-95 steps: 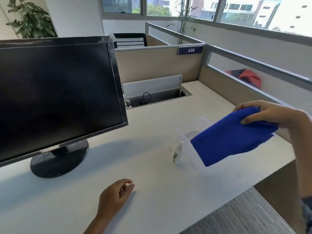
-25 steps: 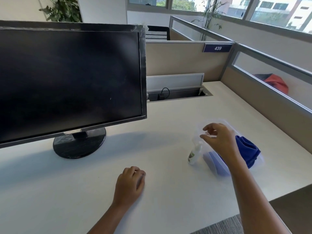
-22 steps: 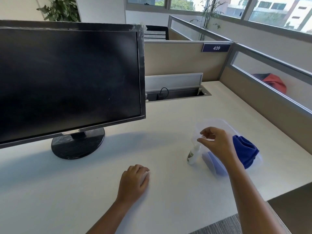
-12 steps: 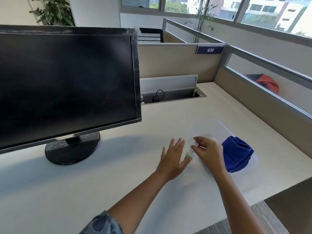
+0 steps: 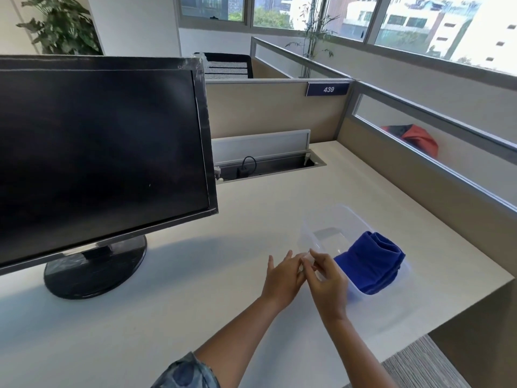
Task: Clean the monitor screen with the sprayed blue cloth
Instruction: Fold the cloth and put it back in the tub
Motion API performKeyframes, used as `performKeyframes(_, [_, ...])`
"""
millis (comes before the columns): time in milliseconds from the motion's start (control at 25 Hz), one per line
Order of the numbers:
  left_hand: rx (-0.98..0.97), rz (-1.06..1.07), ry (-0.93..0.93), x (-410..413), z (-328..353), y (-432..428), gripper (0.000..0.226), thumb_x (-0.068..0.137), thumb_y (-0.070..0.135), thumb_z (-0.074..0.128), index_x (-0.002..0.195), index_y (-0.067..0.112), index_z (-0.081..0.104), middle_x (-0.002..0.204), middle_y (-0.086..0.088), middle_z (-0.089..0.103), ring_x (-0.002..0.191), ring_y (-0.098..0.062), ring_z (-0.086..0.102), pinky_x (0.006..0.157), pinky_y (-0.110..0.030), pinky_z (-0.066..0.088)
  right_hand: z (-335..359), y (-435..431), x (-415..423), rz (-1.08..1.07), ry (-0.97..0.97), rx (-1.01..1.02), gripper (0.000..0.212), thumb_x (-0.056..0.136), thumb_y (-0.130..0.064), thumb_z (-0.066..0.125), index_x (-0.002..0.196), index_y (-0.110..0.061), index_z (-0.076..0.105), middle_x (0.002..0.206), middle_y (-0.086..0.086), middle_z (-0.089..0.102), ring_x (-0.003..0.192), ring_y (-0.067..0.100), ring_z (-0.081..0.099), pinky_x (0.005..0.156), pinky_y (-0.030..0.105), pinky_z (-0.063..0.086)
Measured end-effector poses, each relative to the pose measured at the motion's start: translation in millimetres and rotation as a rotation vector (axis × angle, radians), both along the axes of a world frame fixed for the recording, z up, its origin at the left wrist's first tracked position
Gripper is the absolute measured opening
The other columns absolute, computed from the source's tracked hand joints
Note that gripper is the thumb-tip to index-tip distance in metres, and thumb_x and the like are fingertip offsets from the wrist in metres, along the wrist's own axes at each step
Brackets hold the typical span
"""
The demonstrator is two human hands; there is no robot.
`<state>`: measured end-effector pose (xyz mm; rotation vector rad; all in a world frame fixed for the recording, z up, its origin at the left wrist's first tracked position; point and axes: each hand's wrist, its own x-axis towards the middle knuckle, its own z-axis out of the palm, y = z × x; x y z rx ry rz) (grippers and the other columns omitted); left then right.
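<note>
The black monitor (image 5: pixel 98 161) stands on its round base at the left of the desk, screen dark. The blue cloth (image 5: pixel 372 264) lies bunched in a clear plastic container (image 5: pixel 333 219) at the right. My left hand (image 5: pixel 281 278) and my right hand (image 5: pixel 327 281) meet just left of the container, closed around the small spray bottle (image 5: pixel 307 258). Only its pale top shows between my fingers. My left hand is against the bottle's body, and my right fingertips pinch its top. Neither hand touches the cloth.
An open cable tray (image 5: pixel 268 163) with a plug sits at the back of the desk behind the monitor. Beige partition walls (image 5: pixel 274 110) close the desk at the back and right. The desk's front right edge (image 5: pixel 461 312) is near the container.
The blue cloth went from my right hand into the container. My right hand moved to the bottle's top, then my left hand came off the desk and closed in on the bottle.
</note>
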<state>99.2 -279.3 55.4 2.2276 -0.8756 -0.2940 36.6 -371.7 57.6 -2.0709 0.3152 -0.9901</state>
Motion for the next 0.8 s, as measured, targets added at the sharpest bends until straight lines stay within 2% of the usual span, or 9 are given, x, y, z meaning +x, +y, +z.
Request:
performKeyframes(120, [-0.016,0.02,0.003,0.7,-1.1,-0.7,0.072,0.084,0.062,0.008,0.132,0.025,0.047,0.138,0.004,0.053,0.142,-0.018,0.024,0.115,-0.051,0.0,-5.9,1.2,5.8,-0.014,-0.02,0.016,0.014,0.083,-0.004,0.071,0.095,-0.008,0.068,0.086,-0.007,0.068,0.076,0.008,0.068,0.071,0.015,0.055])
performKeyframes(200, [-0.018,0.045,-0.003,1.0,-0.6,-1.7,0.05,0.095,0.049,0.023,0.127,0.024,0.052,0.135,0.002,0.056,0.141,-0.018,0.026,0.115,-0.051,0.0,-7.9,0.3,10.3,-0.033,-0.012,0.019,0.01,0.083,-0.006,0.07,0.092,-0.007,0.067,0.084,-0.005,0.068,0.073,0.012,0.068,0.068,0.019,0.056])
performKeyframes(280, [-0.036,0.074,0.008,1.3,-2.8,-2.7,0.032,0.099,0.034,0.037,0.123,0.024,0.054,0.134,0.001,0.057,0.14,-0.018,0.028,0.115,-0.051,0.0,-9.8,-1.4,14.5,-0.05,-0.005,0.011,0.01,0.082,-0.008,0.072,0.091,-0.006,0.067,0.084,-0.004,0.068,0.072,0.011,0.067,0.067,0.016,0.053])
performKeyframes(400, [-0.036,0.081,0.033,2.8,-5.1,-3.8,0.035,0.098,0.039,0.034,0.123,0.025,0.055,0.131,0.003,0.059,0.14,-0.016,0.027,0.115,-0.051,-0.001,-13.6,-3.5,18.4,-0.065,-0.004,-0.045,0.009,0.081,-0.008,0.073,0.086,-0.005,0.066,0.082,0.003,0.071,0.07,0.008,0.064,0.067,0.009,0.048])
performKeyframes(520, [-0.015,0.091,0.028,3.8,-6.7,-5.0,0.033,0.099,0.036,0.036,0.125,0.025,0.052,0.129,0.002,0.061,0.14,-0.017,0.028,0.115,-0.051,-0.001,-16.1,-6.8,20.8,-0.062,-0.016,-0.065,0.01,0.081,-0.012,0.072,0.084,-0.005,0.065,0.081,0.005,0.072,0.067,0.008,0.063,0.064,0.01,0.048])
performKeyframes(600, [-0.012,0.103,0.047,4.5,-6.7,-6.1,0.03,0.1,0.034,0.036,0.125,0.026,0.052,0.128,0.001,0.062,0.14,-0.017,0.029,0.115,-0.051,0.0,-15.5,-6.2,20.9,-0.054,-0.016,-0.072,0.011,0.082,-0.014,0.07,0.087,-0.005,0.065,0.081,0.006,0.072,0.066,0.01,0.064,0.062,0.012,0.05])
performKeyframes(680, [0.001,0.093,0.062,6.1,-3.7,-5.3,0.031,0.1,0.035,0.035,0.125,0.027,0.052,0.129,0.001,0.061,0.14,-0.018,0.029,0.114,-0.051,0.001,-14.4,-5.6,19.9,-0.049,0.006,-0.085,0.014,0.083,-0.013,0.071,0.093,-0.006,0.065,0.085,0.006,0.072,0.068,0.014,0.067,0.06,0.021,0.056])
performKeyframes(800, [0.068,0.068,0.008,13.7,-5.3,9.4,0.04,0.098,0.043,0.035,0.134,0.027,0.044,0.142,0.004,0.049,0.141,-0.016,0.026,0.114,-0.051,0.005,-11.4,-4.3,15.0,-0.039,0.091,-0.05,0.029,0.085,-0.016,0.072,0.111,-0.011,0.061,0.102,0.002,0.07,0.078,0.013,0.066,0.066,0.032,0.06])
